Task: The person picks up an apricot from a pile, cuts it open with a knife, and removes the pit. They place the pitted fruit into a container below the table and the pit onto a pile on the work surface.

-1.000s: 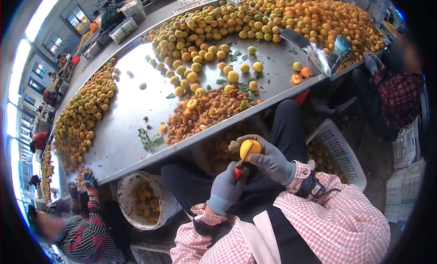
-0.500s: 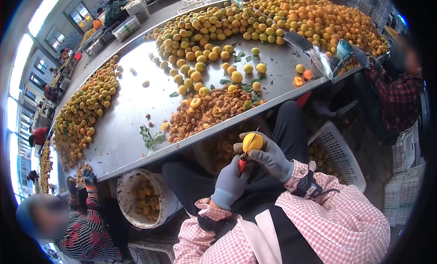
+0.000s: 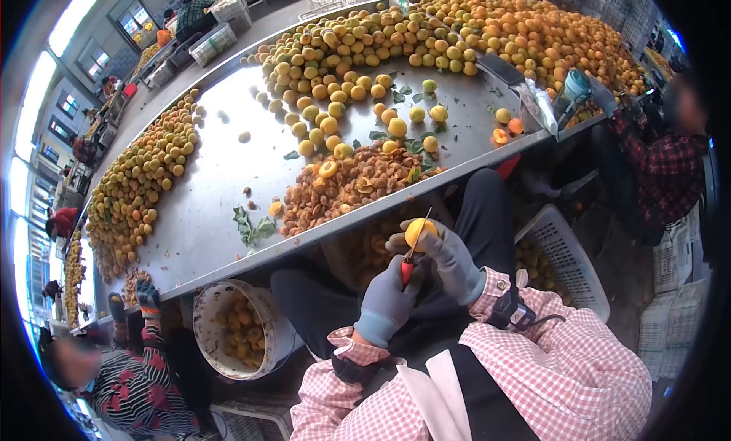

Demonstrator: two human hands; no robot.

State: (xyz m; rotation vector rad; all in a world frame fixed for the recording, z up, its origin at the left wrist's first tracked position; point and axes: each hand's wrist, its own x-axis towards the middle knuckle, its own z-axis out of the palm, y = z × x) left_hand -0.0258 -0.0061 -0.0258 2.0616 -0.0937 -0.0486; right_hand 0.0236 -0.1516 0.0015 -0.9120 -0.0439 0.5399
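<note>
My left hand (image 3: pixel 387 302), in a grey glove, grips a small knife (image 3: pixel 411 260) with a red handle, blade pointing up. My right hand (image 3: pixel 449 258), also gloved, holds a yellow apricot (image 3: pixel 419 232) just below the table edge. The blade rests against the left side of the fruit. Both hands hover over my lap, in front of the steel table (image 3: pixel 205 213). A heap of brown pits (image 3: pixel 343 186) lies on the table straight ahead of my hands.
Piles of apricots (image 3: pixel 358 45) cover the table's far side and left end (image 3: pixel 137 190). A white bucket (image 3: pixel 228 331) with fruit stands at my lower left, a white crate (image 3: pixel 563 262) at my right. Other people sit at the left (image 3: pixel 145 395) and right (image 3: pixel 670 167).
My hands with the knife and apricot have shifted slightly up and right. The apricot has turned a little in my right hand. The person at the right has reached toward the table.
</note>
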